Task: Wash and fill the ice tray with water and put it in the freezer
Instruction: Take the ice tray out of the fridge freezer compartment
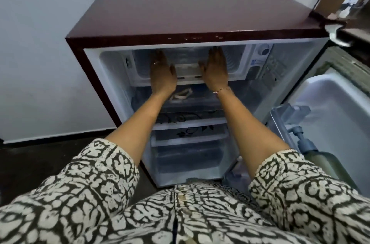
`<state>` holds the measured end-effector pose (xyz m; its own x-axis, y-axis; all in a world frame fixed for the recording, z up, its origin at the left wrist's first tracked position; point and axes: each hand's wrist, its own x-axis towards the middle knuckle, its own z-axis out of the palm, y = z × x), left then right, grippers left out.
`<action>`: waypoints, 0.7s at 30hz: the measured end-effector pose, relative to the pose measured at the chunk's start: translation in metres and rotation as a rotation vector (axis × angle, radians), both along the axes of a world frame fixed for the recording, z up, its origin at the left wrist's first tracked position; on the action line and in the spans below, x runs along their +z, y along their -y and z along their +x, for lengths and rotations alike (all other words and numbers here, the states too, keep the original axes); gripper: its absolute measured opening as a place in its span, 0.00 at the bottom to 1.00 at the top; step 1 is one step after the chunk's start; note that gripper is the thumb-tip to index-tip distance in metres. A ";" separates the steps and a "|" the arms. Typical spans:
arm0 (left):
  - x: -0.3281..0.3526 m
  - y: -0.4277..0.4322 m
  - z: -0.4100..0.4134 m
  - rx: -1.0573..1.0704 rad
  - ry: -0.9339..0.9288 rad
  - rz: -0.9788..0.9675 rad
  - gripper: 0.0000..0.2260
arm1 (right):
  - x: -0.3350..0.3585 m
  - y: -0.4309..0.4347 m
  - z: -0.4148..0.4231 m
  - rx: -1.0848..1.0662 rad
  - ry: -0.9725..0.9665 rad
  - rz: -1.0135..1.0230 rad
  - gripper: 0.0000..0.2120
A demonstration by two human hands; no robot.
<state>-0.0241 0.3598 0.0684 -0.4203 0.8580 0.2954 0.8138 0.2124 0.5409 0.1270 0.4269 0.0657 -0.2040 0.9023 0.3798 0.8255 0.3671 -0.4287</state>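
Ice tray (187, 69): pale, lying flat at the mouth of the freezer compartment (140, 63), between the two hands.
Left hand (162, 74): palm against the tray's left end, fingers stretched forward into the compartment, a ring on one finger.
Right hand (215, 72): pressed to the tray's right end, fingers extended straight, a thin bracelet at the wrist.
Fridge (180, 9): small, maroon top, door (330, 107) swung open to the right.
Shelves (190, 122): clear, with a floral print, below the freezer.
Sleeves (96, 171): patterned black and cream.
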 end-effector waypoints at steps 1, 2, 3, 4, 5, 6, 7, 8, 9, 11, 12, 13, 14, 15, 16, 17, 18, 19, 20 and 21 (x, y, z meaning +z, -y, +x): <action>0.000 -0.009 -0.006 0.035 0.039 -0.018 0.26 | -0.003 -0.011 0.005 -0.051 -0.052 -0.021 0.30; 0.000 -0.016 -0.011 0.078 0.084 -0.018 0.25 | -0.005 -0.020 0.010 -0.082 -0.108 -0.039 0.30; -0.001 -0.023 -0.017 0.113 0.101 -0.033 0.25 | -0.007 -0.028 0.012 -0.105 -0.158 -0.053 0.29; -0.003 -0.029 -0.024 0.140 0.124 -0.045 0.24 | -0.007 -0.034 0.013 -0.111 -0.200 -0.063 0.29; -0.002 -0.035 -0.030 0.165 0.171 -0.058 0.23 | -0.009 -0.040 0.013 -0.100 -0.244 -0.088 0.28; -0.001 -0.038 -0.035 0.194 0.239 -0.051 0.21 | -0.010 -0.044 0.014 -0.085 -0.301 -0.109 0.26; -0.003 -0.045 -0.040 0.202 0.322 -0.041 0.17 | -0.011 -0.049 0.013 -0.074 -0.371 -0.141 0.25; -0.004 -0.049 -0.044 0.196 0.400 -0.039 0.14 | -0.012 -0.055 0.013 -0.070 -0.426 -0.171 0.22; -0.005 -0.053 -0.047 0.187 0.473 -0.035 0.13 | -0.012 -0.059 0.013 -0.067 -0.459 -0.187 0.19; -0.006 -0.060 -0.051 0.185 0.580 -0.012 0.12 | -0.013 -0.065 0.014 -0.061 -0.484 -0.193 0.14; -0.005 -0.062 -0.052 0.189 0.612 -0.003 0.11 | -0.013 -0.067 0.014 -0.065 -0.484 -0.196 0.13; -0.005 -0.064 -0.053 0.192 0.632 0.004 0.11 | -0.012 -0.069 0.015 -0.074 -0.490 -0.196 0.12; -0.004 -0.065 -0.052 0.192 0.661 0.007 0.10 | -0.012 -0.072 0.015 -0.085 -0.513 -0.202 0.11; -0.004 -0.066 -0.052 0.190 0.694 0.013 0.10 | -0.012 -0.074 0.016 -0.091 -0.542 -0.207 0.10; -0.002 -0.066 -0.052 0.190 0.731 0.021 0.10 | -0.011 -0.076 0.016 -0.096 -0.573 -0.217 0.10; -0.001 -0.067 -0.053 0.189 0.767 0.035 0.11 | -0.011 -0.077 0.016 -0.099 -0.608 -0.227 0.10; 0.000 -0.067 -0.053 0.185 0.804 0.042 0.11 | -0.010 -0.076 0.015 -0.101 -0.638 -0.240 0.10; 0.002 -0.067 -0.053 0.175 0.849 0.047 0.12 | -0.010 -0.075 0.015 -0.098 -0.667 -0.252 0.10; 0.004 -0.066 -0.053 0.168 0.898 0.042 0.12 | -0.009 -0.074 0.013 -0.097 -0.708 -0.268 0.09; 0.006 -0.065 -0.053 0.166 0.931 0.035 0.13 | -0.009 -0.074 0.013 -0.096 -0.763 -0.287 0.08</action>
<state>-0.0775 0.4248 0.0742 -0.6158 0.7632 -0.1956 0.0125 0.2577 0.9661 0.1397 0.5012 0.0563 0.1004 0.9858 0.1346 0.2907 0.1003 -0.9516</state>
